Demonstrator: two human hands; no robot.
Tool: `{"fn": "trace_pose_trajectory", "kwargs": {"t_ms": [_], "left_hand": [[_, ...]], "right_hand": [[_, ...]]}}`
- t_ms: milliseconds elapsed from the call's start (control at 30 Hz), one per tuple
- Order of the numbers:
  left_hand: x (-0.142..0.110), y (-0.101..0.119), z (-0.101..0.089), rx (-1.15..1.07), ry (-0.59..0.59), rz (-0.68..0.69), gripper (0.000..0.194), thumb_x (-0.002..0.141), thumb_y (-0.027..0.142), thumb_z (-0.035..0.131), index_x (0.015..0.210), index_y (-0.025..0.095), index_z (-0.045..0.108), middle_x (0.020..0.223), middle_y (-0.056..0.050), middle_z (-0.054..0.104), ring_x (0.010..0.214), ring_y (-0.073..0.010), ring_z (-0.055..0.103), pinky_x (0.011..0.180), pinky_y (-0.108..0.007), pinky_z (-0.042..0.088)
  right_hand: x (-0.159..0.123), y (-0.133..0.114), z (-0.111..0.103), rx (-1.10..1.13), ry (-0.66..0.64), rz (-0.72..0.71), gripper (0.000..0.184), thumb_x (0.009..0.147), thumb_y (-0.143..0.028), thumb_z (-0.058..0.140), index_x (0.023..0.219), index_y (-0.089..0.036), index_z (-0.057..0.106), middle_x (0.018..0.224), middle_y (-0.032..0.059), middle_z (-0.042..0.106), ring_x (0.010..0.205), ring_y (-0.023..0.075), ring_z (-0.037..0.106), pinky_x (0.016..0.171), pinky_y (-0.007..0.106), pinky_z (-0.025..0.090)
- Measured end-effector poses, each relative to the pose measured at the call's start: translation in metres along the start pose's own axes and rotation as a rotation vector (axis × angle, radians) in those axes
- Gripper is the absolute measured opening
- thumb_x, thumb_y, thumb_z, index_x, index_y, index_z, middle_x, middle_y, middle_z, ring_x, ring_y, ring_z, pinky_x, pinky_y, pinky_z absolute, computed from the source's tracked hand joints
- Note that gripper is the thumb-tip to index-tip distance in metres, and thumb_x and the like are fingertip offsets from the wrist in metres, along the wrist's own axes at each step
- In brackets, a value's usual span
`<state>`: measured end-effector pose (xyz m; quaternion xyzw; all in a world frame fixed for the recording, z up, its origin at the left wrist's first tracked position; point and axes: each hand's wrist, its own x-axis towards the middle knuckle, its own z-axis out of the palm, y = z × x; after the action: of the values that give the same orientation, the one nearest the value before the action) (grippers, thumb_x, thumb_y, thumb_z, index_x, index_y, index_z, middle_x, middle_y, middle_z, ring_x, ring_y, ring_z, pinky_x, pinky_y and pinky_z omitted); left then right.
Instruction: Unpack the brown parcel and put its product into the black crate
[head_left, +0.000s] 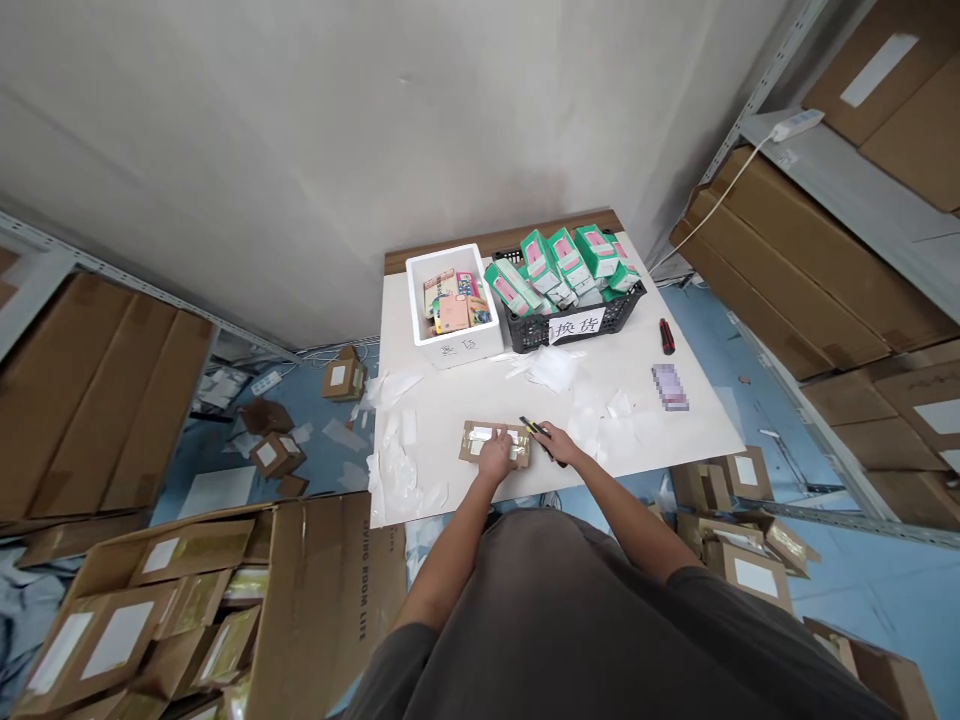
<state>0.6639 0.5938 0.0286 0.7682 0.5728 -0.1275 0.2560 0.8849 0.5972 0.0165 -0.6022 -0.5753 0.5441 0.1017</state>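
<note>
A small brown cardboard parcel (480, 440) with a white label lies near the front edge of the white table (465, 400). My left hand (496, 457) rests on top of it, fingers pressed down. My right hand (556, 443) is closed round a yellow-and-black utility knife (534, 429), whose tip points at the right end of the parcel.
At the back stand a white bin (450, 345) of flat packs and a black crate (592, 315) heaped with green boxes. A red-black tool (666, 336) and a small pink item (670, 386) lie right. Plastic scraps litter the table. An open carton (300, 590) of parcels sits lower left; shelves flank both sides.
</note>
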Motion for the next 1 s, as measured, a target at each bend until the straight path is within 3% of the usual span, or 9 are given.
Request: {"fn": "trace_pose_trajectory", "kwargs": {"t_ms": [100,167,333,433,533,633,733,867,1000], "left_hand": [[0.003,0.003,-0.001,-0.032,0.017,-0.031,0.065,0.067,0.028,0.092,0.123,0.023,0.059,0.168,-0.012,0.036,0.156,-0.0345,0.031,0.115,-0.044,0.043],[0.004,0.005,-0.002,-0.034,0.009,-0.037,0.064,0.065,0.028,0.093,0.12,0.023,0.06,0.167,-0.013,0.037,0.155,-0.0343,0.033,0.114,-0.042,0.044],[0.008,0.006,-0.003,0.002,-0.015,-0.052,0.068,0.062,0.029,0.095,0.12,0.022,0.06,0.167,-0.015,0.038,0.154,-0.0343,0.035,0.112,-0.04,0.046],[0.009,0.007,-0.004,0.016,-0.029,-0.062,0.07,0.061,0.031,0.095,0.121,0.023,0.06,0.167,-0.015,0.038,0.154,-0.0339,0.036,0.11,-0.04,0.047],[0.01,0.008,-0.004,0.011,-0.049,-0.081,0.074,0.061,0.031,0.095,0.125,0.024,0.059,0.167,-0.014,0.037,0.155,-0.0337,0.034,0.11,-0.04,0.047],[0.01,0.01,-0.003,0.003,-0.048,-0.087,0.075,0.061,0.03,0.096,0.126,0.023,0.06,0.168,-0.015,0.036,0.156,-0.0343,0.032,0.109,-0.039,0.048],[0.01,0.009,0.0,-0.009,-0.036,-0.087,0.075,0.061,0.029,0.095,0.127,0.023,0.06,0.168,-0.015,0.035,0.155,-0.0351,0.032,0.109,-0.04,0.049],[0.01,0.007,0.003,-0.013,-0.031,-0.077,0.078,0.06,0.028,0.096,0.13,0.023,0.06,0.168,-0.015,0.035,0.156,-0.035,0.031,0.11,-0.04,0.048],[0.012,0.005,0.003,0.004,-0.033,-0.069,0.071,0.064,0.03,0.094,0.126,0.022,0.061,0.167,-0.014,0.037,0.155,-0.0353,0.033,0.11,-0.04,0.048]], "right_hand": [[-0.016,0.011,-0.018,-0.057,-0.182,0.016,0.035,0.103,-0.041,0.048,0.134,-0.026,0.058,0.078,-0.0043,0.069,0.055,0.0112,0.06,0.059,0.019,0.047],[-0.016,0.007,-0.029,-0.177,-0.224,0.016,0.034,0.1,-0.038,0.055,0.131,-0.028,0.064,0.083,-0.0026,0.072,0.063,0.0123,0.063,0.062,0.019,0.045],[0.01,-0.026,-0.039,-0.453,-0.124,0.025,0.024,0.09,-0.044,0.071,0.099,-0.023,0.078,0.097,0.0048,0.077,0.092,0.0217,0.067,0.07,0.024,0.044],[0.024,-0.037,-0.042,-0.467,-0.125,0.1,0.033,0.089,-0.049,0.072,0.086,-0.017,0.077,0.092,0.0087,0.077,0.094,0.0232,0.065,0.071,0.025,0.044],[0.022,-0.031,-0.044,-0.452,-0.155,0.093,0.034,0.08,-0.051,0.08,0.083,-0.017,0.075,0.086,0.0074,0.075,0.087,0.0217,0.065,0.067,0.024,0.044],[0.002,-0.014,-0.032,-0.422,-0.174,0.085,0.039,0.086,-0.058,0.074,0.088,-0.019,0.075,0.078,0.0042,0.073,0.072,0.018,0.065,0.062,0.023,0.043],[-0.022,0.002,-0.004,-0.315,-0.115,0.105,0.049,0.103,-0.062,0.044,0.1,-0.022,0.072,0.08,0.0017,0.073,0.059,0.0137,0.064,0.059,0.022,0.042],[-0.035,0.012,0.023,-0.342,0.015,0.132,0.052,0.106,-0.063,0.037,0.104,-0.024,0.071,0.095,0.0043,0.076,0.079,0.0174,0.071,0.065,0.022,0.043],[-0.026,0.008,0.014,-0.439,0.004,0.113,0.048,0.104,-0.061,0.043,0.105,-0.024,0.074,0.107,0.0077,0.076,0.101,0.0234,0.07,0.072,0.025,0.044]]}}
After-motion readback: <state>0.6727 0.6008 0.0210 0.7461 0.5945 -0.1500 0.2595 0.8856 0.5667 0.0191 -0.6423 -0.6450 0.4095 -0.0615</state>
